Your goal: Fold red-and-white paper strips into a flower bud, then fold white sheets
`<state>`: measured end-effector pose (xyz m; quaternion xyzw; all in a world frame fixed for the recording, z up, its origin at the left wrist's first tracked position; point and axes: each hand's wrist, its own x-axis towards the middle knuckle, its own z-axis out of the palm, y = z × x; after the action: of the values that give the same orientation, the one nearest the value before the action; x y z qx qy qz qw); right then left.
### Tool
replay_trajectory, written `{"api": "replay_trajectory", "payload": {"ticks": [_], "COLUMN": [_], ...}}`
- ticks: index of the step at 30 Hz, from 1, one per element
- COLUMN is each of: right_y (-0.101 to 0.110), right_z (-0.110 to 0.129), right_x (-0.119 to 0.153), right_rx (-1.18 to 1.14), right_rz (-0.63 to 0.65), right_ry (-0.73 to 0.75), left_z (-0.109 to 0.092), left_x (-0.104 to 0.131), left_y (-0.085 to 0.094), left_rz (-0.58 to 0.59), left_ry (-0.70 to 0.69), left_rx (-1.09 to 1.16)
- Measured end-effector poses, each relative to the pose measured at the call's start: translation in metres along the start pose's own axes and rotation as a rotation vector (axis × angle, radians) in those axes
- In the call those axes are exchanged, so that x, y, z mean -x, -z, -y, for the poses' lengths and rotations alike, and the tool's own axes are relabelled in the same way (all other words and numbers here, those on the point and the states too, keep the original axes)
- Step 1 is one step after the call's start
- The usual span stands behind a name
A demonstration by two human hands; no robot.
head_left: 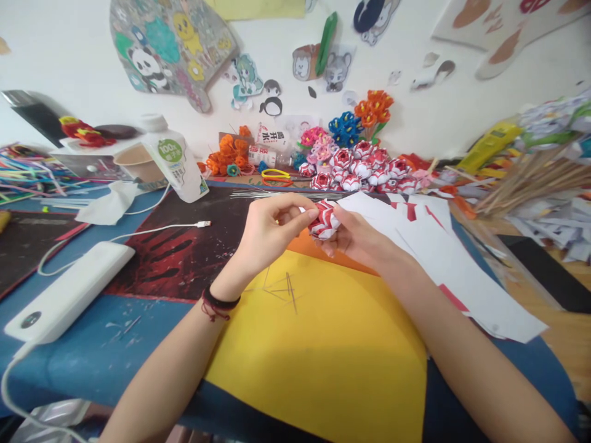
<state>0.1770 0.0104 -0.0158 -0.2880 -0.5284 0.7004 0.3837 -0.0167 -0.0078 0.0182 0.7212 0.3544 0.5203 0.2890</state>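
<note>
A red and white paper flower (324, 220) is held up above the far edge of the yellow sheet (323, 344). My right hand (353, 232) grips it from the right, fingers curled under and around it. From the left, my left hand (281, 224) pinches at its petals with thumb and forefinger; whatever lies between those fingertips is too small to make out. Several thin wire pieces (289, 292) lie on the yellow sheet below my left hand. An orange sheet (323, 251) shows beneath the flower.
Behind my hands stand finished red and white flowers (362, 166). White paper strips (443, 264) spread on the right, near a black phone (547, 271) and thin sticks (517, 166). On the left are a white power bank (69, 292), its cable, and a white bottle (178, 160).
</note>
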Motion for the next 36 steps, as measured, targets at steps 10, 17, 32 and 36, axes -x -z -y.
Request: {"api": "replay_trajectory", "payload": {"ticks": [10, 17, 32, 36], "right_y": [-0.007, -0.010, -0.006, -0.004], "right_z": [0.000, -0.002, -0.005, -0.006], "right_x": [-0.002, -0.003, -0.004, -0.006], "right_rx": [-0.095, -0.135, -0.001, 0.036], "right_rz": [-0.038, -0.044, -0.132, -0.153], "right_ry": [0.026, 0.034, 0.213, 0.244], "left_z": [0.001, -0.003, -0.001, -0.003], "left_x": [0.001, 0.003, 0.000, 0.000], "left_y": [-0.001, -0.004, 0.004, 0.005], "left_rz": [-0.030, -0.060, 0.041, 0.038], "left_ry": [-0.040, -0.031, -0.044, -0.025], "left_rx": [0.040, 0.066, -0.276, -0.312]}}
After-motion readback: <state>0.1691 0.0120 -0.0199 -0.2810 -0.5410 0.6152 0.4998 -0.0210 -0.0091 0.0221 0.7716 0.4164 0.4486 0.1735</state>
